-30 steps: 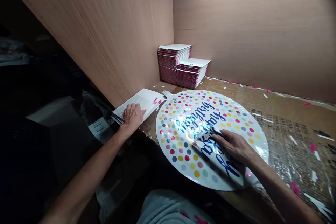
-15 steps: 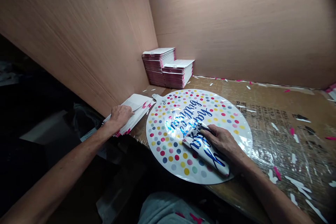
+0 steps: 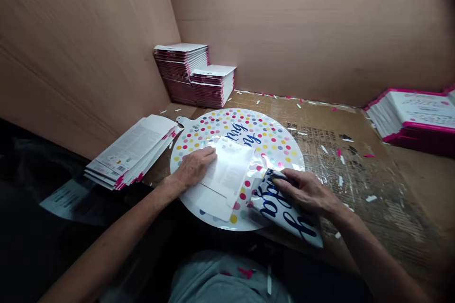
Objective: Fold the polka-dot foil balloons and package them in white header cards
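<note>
My left hand [image 3: 196, 166] grips the left edge of a flat white printed sleeve [image 3: 227, 175], which is over a round foil balloon [image 3: 273, 128]. That balloon is white with coloured dots and blue lettering, and lies flat on the table. Closed round a folded foil balloon [image 3: 286, 210] with dark blue letters, my right hand [image 3: 304, 189] is at the round balloon's right edge. The folded balloon's left end is beside the sleeve. My right palm hides part of it. Left of the round balloon, a fanned pile of white sleeves [image 3: 133, 149] rests near the table edge.
Two neat stacks of pink-edged sleeves [image 3: 209, 87] stand in the back corner against wooden walls [image 3: 284, 23]. More pink-and-white packs [image 3: 419, 113] lie at the far right. Scraps of white and pink paper are scattered over the taped cardboard surface [image 3: 377, 199].
My left hand has lifted a sleeve off the left pile and brought it right, over the round balloon. My right hand still holds the folded balloon. The view has turned right.
</note>
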Demonstrator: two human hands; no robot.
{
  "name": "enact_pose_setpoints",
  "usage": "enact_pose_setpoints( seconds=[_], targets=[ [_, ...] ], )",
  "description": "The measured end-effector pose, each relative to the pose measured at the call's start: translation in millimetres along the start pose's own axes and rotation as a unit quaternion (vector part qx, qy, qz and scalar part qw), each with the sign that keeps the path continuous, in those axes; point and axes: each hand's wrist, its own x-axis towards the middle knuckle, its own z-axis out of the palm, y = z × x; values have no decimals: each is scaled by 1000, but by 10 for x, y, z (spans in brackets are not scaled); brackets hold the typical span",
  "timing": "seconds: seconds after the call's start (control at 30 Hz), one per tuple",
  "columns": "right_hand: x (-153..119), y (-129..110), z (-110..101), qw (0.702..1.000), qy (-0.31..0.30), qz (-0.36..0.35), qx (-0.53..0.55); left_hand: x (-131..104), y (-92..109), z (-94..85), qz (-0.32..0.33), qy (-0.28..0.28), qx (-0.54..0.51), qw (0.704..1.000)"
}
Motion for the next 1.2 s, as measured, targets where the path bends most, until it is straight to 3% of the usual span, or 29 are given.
enact_pose_setpoints(
  seconds=[0.07, 0.13, 0.2, 0.27, 0.37, 0.43, 0.5, 0.6, 0.7, 0.87, 0.97, 1.03, 1.1, 1.2],
  targets=[
    [24, -2, 92, 1000, 11, 2, -22, -2, 46, 11, 31, -8, -45, 998],
    [52, 30, 160, 1000, 20, 13, -19, -27, 91, -10, 75, -53, -76, 993],
    [67, 81, 194, 999, 30, 25, 1, -36, 157, 3, 79, -103, -79, 988],
    [73, 121, 205, 998, 40, 28, 28, 9, 271, 69, 6, -116, -53, 992],
    [92, 123, 205, 998, 54, 18, 41, 175, 493, 167, -157, -87, 9, 984],
    [120, 102, 209, 998, 55, 11, 16, 284, 583, 149, -194, -79, 22, 978],
    [152, 90, 220, 999, 47, 1, -25, 335, 580, 62, -142, -95, 0, 985],
    [186, 114, 246, 996, 56, -13, -72, 303, 481, -68, -3, -123, -20, 992],
    [182, 165, 268, 992, 75, -33, -101, 242, 465, -65, 66, -115, 38, 990],
    [147, 164, 259, 991, 78, -60, -89, 295, 658, 58, 94, -164, 158, 969],
    [180, 58, 278, 983, 134, -119, -41, 388, 709, 42, 90, -196, 169, 962],
    [238, -19, 328, 969, 186, -159, -36, 433, 686, -2, 83, -185, 149, 968],
    [311, -68, 399, 964, 215, -139, -70, 454, 644, -56, 64, -152, 141, 976],
    [417, -100, 495, 968, 204, -32, -146, 453, 613, -135, 41, -114, 152, 981]
  ],
)
